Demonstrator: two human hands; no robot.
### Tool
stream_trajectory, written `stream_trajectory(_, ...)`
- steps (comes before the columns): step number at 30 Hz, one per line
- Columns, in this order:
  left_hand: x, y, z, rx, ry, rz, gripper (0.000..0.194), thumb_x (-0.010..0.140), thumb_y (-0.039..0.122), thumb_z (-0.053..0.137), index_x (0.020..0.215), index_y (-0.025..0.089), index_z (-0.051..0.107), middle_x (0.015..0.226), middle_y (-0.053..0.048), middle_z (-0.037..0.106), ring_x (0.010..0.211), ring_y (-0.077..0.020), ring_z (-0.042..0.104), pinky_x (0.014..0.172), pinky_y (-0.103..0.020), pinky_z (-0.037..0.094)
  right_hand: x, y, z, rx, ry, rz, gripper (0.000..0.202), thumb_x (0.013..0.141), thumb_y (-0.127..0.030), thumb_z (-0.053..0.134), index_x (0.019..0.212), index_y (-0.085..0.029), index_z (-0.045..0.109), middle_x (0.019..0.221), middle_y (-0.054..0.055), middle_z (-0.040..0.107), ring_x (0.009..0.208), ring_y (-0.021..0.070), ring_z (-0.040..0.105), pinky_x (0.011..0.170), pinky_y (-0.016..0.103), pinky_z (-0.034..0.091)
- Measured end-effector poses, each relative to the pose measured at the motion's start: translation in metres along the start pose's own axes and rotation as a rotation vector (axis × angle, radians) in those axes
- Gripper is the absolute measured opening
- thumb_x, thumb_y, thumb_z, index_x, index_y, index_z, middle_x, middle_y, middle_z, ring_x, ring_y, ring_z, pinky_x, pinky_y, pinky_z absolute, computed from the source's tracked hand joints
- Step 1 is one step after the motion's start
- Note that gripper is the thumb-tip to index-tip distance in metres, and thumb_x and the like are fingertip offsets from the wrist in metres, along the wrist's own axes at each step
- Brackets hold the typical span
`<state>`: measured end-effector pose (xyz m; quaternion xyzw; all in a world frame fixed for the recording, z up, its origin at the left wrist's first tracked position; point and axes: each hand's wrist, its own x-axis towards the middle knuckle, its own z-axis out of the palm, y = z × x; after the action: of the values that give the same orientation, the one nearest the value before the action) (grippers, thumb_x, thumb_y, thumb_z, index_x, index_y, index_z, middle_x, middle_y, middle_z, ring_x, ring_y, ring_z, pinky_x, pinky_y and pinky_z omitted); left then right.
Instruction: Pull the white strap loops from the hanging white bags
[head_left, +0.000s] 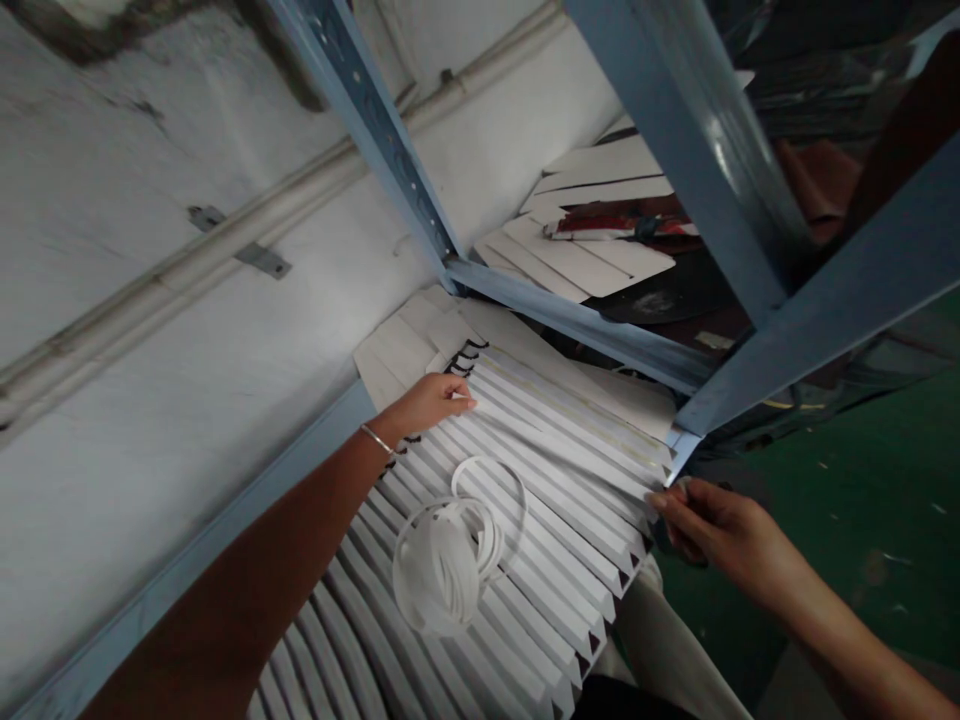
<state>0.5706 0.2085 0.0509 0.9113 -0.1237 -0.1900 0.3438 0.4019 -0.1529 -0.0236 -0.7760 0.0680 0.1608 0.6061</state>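
Beside the white wall (262, 345), above the blue counter (341, 412), held a narrow white strip (525, 427) stretched slantwise over a broad row of pale ribbed strips (570, 560). Pinched it toward the wall with the left hand (427, 405), thumb and fingers closed together, a bracelet (377, 440) on that wrist. Gripped it by the opposite edge of the row with the right hand (709, 520), thumb pressed against curled fingers. Could not make out the dark shape just under those fingers. Saw the ribbed strips lying side by side, with small dark triangles at the ends nearer the right hand. Noticed a loose coil (450, 565) of white banding resting on top of them, nearer the body than the held strip, one loop spread toward it. Found pale panels (397, 345) lying beyond the row, close to the wall, and further panels (559, 255) behind the blue frame (577, 325), under a red package (630, 222). Glimpsed a pipe (161, 280) along the wall and green floor (885, 510) on the right.
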Motion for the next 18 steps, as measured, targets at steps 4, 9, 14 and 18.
stream_trajectory(4, 0.035, -0.014, 0.001, -0.077, 0.106, -0.085, 0.022, 0.075, 0.035, 0.066, 0.069, 0.016, 0.057, 0.052, 0.003, 0.054, 0.047, -0.0092, 0.044, 0.049, -0.021, 0.030, 0.008, 0.007, 0.002, 0.056, 0.068, 0.040, 0.059, 0.075, -0.077, 0.059, 0.071, -0.018, 0.062, 0.058, 0.002, 0.060, 0.049, 0.0126, 0.051, 0.043, 0.025, 0.038)
stream_trajectory(9, 0.072, -0.020, 0.010, 0.052, 0.383, -0.087, 0.021, 0.075, 0.027, 0.067, 0.064, 0.017, 0.053, 0.053, 0.005, 0.050, 0.050, -0.0101, 0.045, 0.053, -0.023, 0.034, 0.019, 0.003, 0.002, -0.008, 0.230, 0.097, 0.052, 0.070, -0.071, 0.061, 0.066, -0.020, 0.057, 0.052, 0.002, 0.059, 0.043, 0.0131, 0.050, 0.043, 0.026, 0.037)
stream_trajectory(14, 0.090, -0.028, 0.020, 0.121, 0.436, -0.053, 0.016, 0.077, 0.023, 0.067, 0.067, 0.017, 0.056, 0.064, 0.001, 0.058, 0.063, -0.0130, 0.053, 0.064, -0.025, 0.039, 0.029, 0.002, 0.003, -0.182, 0.316, 0.081, 0.044, 0.075, -0.065, 0.048, 0.067, -0.022, 0.056, 0.050, 0.002, 0.058, 0.042, 0.0155, 0.050, 0.046, 0.029, 0.036)
stream_trajectory(18, 0.095, -0.033, 0.025, 0.216, 0.480, -0.047, 0.016, 0.079, 0.026, 0.068, 0.071, 0.018, 0.057, 0.070, -0.002, 0.063, 0.068, -0.0153, 0.057, 0.067, -0.026, 0.042, 0.031, -0.003, 0.007, -0.398, 0.443, 0.023, 0.033, 0.076, -0.054, 0.048, 0.065, -0.024, 0.052, 0.053, 0.002, 0.057, 0.048, 0.0173, 0.054, 0.053, 0.029, 0.035)
